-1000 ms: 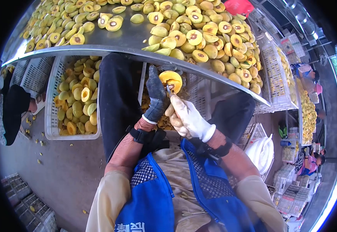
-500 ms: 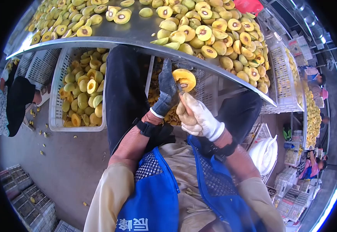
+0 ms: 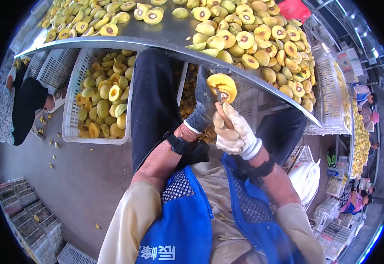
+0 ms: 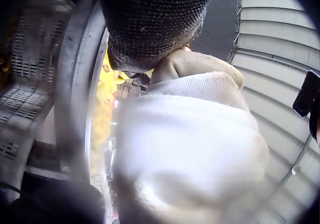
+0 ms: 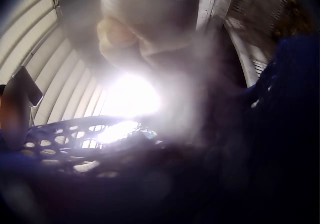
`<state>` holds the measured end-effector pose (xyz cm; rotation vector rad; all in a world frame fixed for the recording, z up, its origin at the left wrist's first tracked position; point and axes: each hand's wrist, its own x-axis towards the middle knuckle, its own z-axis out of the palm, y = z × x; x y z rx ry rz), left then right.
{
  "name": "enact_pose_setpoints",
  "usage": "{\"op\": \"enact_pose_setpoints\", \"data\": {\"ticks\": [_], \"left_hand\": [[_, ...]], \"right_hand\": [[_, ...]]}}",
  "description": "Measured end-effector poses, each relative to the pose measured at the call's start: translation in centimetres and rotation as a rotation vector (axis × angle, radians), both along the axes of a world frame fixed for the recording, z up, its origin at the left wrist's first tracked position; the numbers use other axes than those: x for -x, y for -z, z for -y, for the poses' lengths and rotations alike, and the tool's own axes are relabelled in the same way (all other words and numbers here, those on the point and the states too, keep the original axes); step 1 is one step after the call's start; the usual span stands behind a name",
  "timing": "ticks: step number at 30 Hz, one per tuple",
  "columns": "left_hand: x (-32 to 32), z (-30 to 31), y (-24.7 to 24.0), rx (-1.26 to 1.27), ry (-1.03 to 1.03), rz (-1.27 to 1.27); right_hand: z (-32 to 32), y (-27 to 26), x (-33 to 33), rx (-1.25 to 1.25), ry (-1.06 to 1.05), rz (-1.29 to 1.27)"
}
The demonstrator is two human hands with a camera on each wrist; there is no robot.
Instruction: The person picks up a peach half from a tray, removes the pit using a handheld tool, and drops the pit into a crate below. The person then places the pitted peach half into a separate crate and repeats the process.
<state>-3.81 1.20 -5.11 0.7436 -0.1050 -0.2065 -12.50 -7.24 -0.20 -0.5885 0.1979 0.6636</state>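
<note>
In the head view, my left hand (image 3: pixel 204 99), in a dark grey knit glove, holds a yellow peach half (image 3: pixel 228 83) with its cut face turned up. My right hand (image 3: pixel 238 134), in a white glove, grips a small pitting knife (image 3: pixel 224 115) by its wooden handle. The knife's dark metal tip is in the fruit, right at the brown pit. From the left wrist, the white glove (image 4: pixel 190 134) fills the foreground and the dark glove (image 4: pixel 155 24) lies beyond it; the peach is hidden there. Glare blurs the right wrist view, where part of the white glove (image 5: pixel 150 19) shows.
A metal table (image 3: pixel 174 26) heaped with peach halves (image 3: pixel 253 39) runs above my knees. To the left stands a white crate (image 3: pixel 66 127) of peach halves. Scraps (image 3: pixel 187 101) lie below my hands. Another person (image 3: pixel 22 105) sits at far left; stacked crates (image 3: pixel 33 220) stand lower left.
The head view has turned, so the scene slides right. Both hands stay together on the peach half; the knife stays at the pit while its handle tilts more upright.
</note>
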Motion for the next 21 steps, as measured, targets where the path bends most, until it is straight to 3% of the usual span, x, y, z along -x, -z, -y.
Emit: {"op": "enact_pose_setpoints", "data": {"ticks": [1, 4, 7, 11, 15, 18, 21], "left_hand": [[0.0, -0.5, -1.7, 0.091, 0.045, -0.139], [-1.8, 1.4, 6.0, -0.121, -0.096, 0.104], [-0.9, 1.0, 4.5, -0.313, -0.197, 0.363], [-0.8, 0.6, 3.6, -0.221, -0.112, 0.470], [-0.9, 1.1, 3.1, -0.006, 0.053, 0.172], [-0.6, 1.1, 1.9, -0.031, 0.005, 0.070], [-0.4, 0.4, -0.7, 0.371, 0.067, -0.292]], "right_hand": [[-0.1, 0.1, 0.0, -0.011, 0.006, -0.002], [-0.1, -0.1, 0.0, -0.060, -0.010, -0.018], [0.3, 0.2, 0.2, -0.118, -0.045, -0.025], [0.6, 0.5, 0.1, -0.265, -0.096, -0.074], [0.6, 0.6, 0.0, -0.286, -0.102, -0.038], [0.5, -0.4, 0.3, -0.101, -0.074, 0.054], [0.4, -0.8, 0.6, -0.014, -0.039, 0.101]]}}
